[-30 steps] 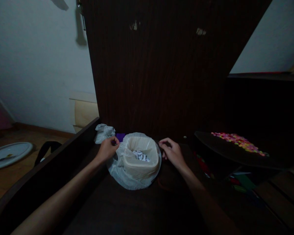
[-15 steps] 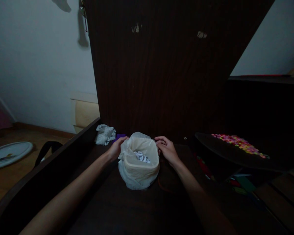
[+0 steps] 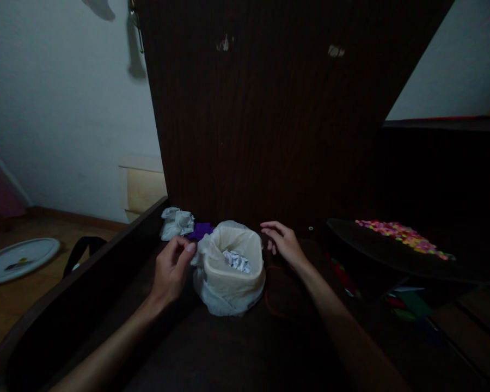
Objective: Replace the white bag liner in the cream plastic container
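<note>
A small bin [image 3: 233, 276] stands on the dark wooden surface, lined with a thin whitish plastic bag [image 3: 224, 300] folded over its rim. Crumpled printed paper [image 3: 237, 261] lies inside. To the left of the bin is my left hand [image 3: 171, 271], its fingers loosely bent and the thumb tip close to the bag's edge; I see nothing held in it. My right hand [image 3: 283, 245] is just beyond the bin's right rim, fingers stretched out and apart, holding nothing.
A crumpled plastic bag [image 3: 177, 223] and a purple item [image 3: 201, 231] lie behind, against the dark upright panel [image 3: 261, 136]. A raised board [image 3: 85, 288] edges the left side. At right, colourful small pieces [image 3: 406, 238] rest on a dark curved shelf [image 3: 363, 247].
My left hand has drawn back from the bin's far left side, toward me and leftward. My right hand's fingers have straightened and come slightly away from the rim. The bin has hardly moved.
</note>
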Motion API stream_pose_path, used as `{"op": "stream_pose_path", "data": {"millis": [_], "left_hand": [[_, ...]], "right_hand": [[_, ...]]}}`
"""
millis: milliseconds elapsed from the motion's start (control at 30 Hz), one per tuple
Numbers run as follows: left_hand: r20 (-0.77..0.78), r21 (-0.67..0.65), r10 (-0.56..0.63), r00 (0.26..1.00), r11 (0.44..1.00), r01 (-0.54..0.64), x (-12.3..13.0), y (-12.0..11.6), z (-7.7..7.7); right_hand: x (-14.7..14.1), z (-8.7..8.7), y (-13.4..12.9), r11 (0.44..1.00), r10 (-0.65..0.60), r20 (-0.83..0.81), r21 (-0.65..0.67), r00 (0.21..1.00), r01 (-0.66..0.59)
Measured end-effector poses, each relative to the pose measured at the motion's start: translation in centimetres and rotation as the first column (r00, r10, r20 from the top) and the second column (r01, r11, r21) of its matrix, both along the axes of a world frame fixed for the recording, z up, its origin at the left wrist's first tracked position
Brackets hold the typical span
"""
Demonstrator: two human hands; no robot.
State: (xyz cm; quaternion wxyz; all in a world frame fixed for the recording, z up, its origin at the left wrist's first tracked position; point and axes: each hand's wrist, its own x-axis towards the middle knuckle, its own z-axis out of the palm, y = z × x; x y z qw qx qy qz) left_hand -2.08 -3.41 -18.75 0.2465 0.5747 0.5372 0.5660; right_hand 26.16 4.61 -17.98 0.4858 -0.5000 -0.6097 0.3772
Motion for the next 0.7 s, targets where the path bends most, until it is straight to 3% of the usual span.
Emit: {"op": "stream_pose_path", "data": {"millis": [67, 233, 300, 400, 467, 533, 700], "left_hand": [[-0.179, 0.105, -0.007, 0.984, 0.994, 0.026, 0.5, -2.2, 0.3], [-0.383, 0.028, -0.030, 0.923, 0.999, 0.045, 2.6, -4.4, -1.0], [-0.414, 0.032, -0.033, 0.910, 0.998, 0.051, 3.1, -4.5, -1.7], [-0.423, 0.045, -0.081, 0.902, 0.993, 0.111, 3.3, -4.6, -2.3], [-0.439, 0.057, -0.099, 0.893, 0.989, 0.137, 3.4, -4.9, -2.5], [-0.476, 0.085, -0.102, 0.873, 0.983, 0.161, 3.7, -5.4, -2.7], [-0.599, 0.217, -0.085, 0.797, 0.940, 0.263, 5.3, -6.4, -3.2]], "right_hand": [[-0.6, 0.9, 0.7, 0.999, 0.050, -0.012, 0.015, 0.999, -0.049], [-2.9, 3.6, 2.3, 0.941, 0.176, 0.140, 0.265, 0.974, -0.209], [-3.9, 4.6, 2.8, 0.889, 0.237, 0.301, 0.317, 0.924, -0.331], [-5.3, 5.3, 3.4, 0.818, 0.329, 0.516, 0.262, 0.791, -0.512], [-6.0, 5.4, 3.6, 0.793, 0.359, 0.583, 0.220, 0.729, -0.567], [-6.4, 5.2, 3.7, 0.800, 0.352, 0.599, 0.206, 0.719, -0.564], [-6.6, 4.7, 3.9, 0.882, 0.258, 0.543, 0.205, 0.799, -0.424]]}}
